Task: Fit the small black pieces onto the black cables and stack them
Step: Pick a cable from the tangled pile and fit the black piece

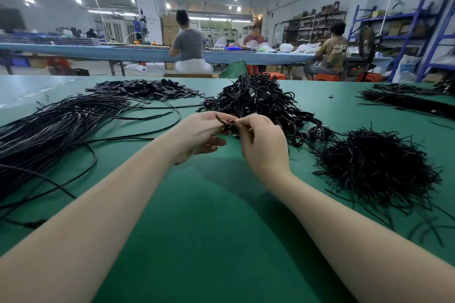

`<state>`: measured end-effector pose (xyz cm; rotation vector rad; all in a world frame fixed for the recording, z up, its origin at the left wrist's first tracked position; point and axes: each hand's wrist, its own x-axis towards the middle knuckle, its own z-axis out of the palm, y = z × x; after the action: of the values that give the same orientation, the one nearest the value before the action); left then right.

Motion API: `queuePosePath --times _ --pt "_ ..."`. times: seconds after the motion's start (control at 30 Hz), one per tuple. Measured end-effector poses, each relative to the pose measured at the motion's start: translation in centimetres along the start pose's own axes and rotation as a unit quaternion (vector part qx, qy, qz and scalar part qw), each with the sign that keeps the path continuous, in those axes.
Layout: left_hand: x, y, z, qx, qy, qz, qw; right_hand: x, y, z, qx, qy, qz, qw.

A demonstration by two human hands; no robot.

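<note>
My left hand (199,134) and my right hand (263,142) meet above the middle of the green table (216,216). Between their fingertips they pinch a black cable end with a small black piece (225,125); the fingers hide most of it. Long loose black cables (49,130) fan out at the left. Flat small black pieces (145,90) lie in a heap at the back left. A tangled pile of black cables (261,98) sits just behind my hands.
A mound of short thin black strips (374,167) lies at the right. Another bundle of black cables (406,98) runs along the far right. Behind the table, three people sit at a long blue bench (98,50); blue shelving (403,29) stands at the right.
</note>
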<state>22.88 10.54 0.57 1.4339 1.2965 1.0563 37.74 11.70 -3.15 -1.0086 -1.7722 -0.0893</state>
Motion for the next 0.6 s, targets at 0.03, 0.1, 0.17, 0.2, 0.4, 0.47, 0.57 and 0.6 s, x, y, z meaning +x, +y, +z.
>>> queuePosePath --times 0.03,0.1,0.17,0.2,0.4,0.47,0.57,0.6 --pt "0.1 -0.4 0.1 0.072 0.01 0.044 0.996 0.0 0.2 0.0 0.016 -0.011 0.03 0.999" --pt "0.2 -0.9 0.5 0.112 0.034 0.112 0.987 0.2 0.3 0.0 0.037 -0.026 0.067 0.997" --pt "0.3 -1.0 0.8 0.086 0.06 0.143 0.984 0.2 0.1 0.1 0.042 -0.036 0.065 0.996" --pt "0.3 -1.0 0.9 0.085 0.071 0.143 0.983 0.2 0.0 0.1 0.037 -0.033 0.059 0.997" --pt "0.8 -0.9 1.7 -0.015 0.074 0.055 0.996 0.2 -0.1 0.1 -0.018 0.001 -0.004 1.0" --pt "0.8 -0.4 1.8 -0.111 0.08 0.01 0.991 0.1 -0.2 0.1 -0.038 0.009 -0.039 0.998" --pt "0.5 0.4 0.4 -0.262 -0.008 -0.139 0.955 0.4 -0.3 0.1 -0.116 0.055 -0.148 0.981" --pt "0.2 0.6 -0.2 -0.291 -0.065 -0.194 0.934 0.5 -0.3 0.1 -0.15 0.075 -0.196 0.966"
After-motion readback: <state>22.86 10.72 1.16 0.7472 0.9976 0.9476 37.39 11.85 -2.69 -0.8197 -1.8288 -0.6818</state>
